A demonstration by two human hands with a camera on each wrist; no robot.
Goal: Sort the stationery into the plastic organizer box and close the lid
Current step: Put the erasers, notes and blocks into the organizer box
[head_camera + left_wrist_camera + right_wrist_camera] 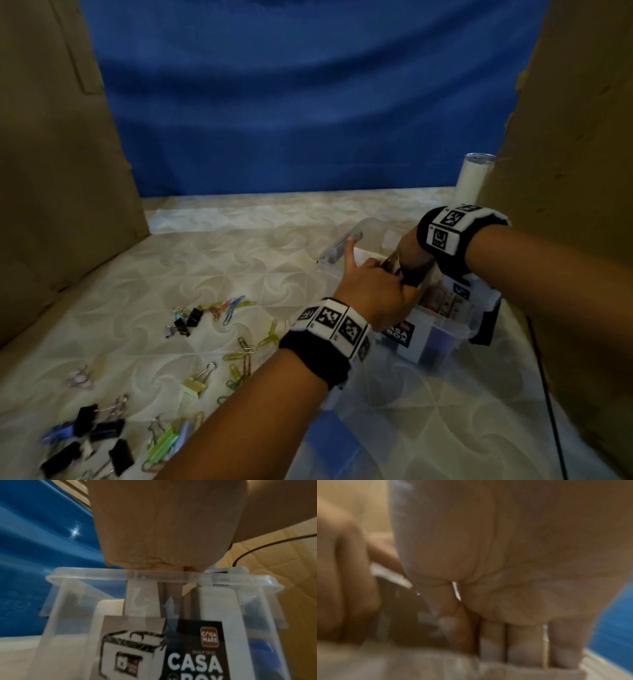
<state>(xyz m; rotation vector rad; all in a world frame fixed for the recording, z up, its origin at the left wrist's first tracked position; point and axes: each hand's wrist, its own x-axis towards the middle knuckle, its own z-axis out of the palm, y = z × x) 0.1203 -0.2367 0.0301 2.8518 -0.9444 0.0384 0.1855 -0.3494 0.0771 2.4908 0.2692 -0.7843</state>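
The clear plastic organizer box (442, 329) with a black CASA BOX label (399, 334) stands at the right of the table, its clear lid (337, 246) raised behind it. My left hand (373, 287) sits over the front rim (85, 574) with its fingers hooked down inside and the index finger pointing up. My right hand (412, 260) reaches down into the box beside it. In the right wrist view the right hand's fingers (525, 642) point downward, and their tips are hidden. Loose binder clips (188, 320) and paper clips (233, 308) lie on the table to the left.
More black binder clips (102, 431) and a gold one (195, 387) lie near the front left. A white tumbler (474, 178) stands at the back right. Cardboard walls (51, 171) (582, 171) flank the table. A black cable (548, 394) runs along the right.
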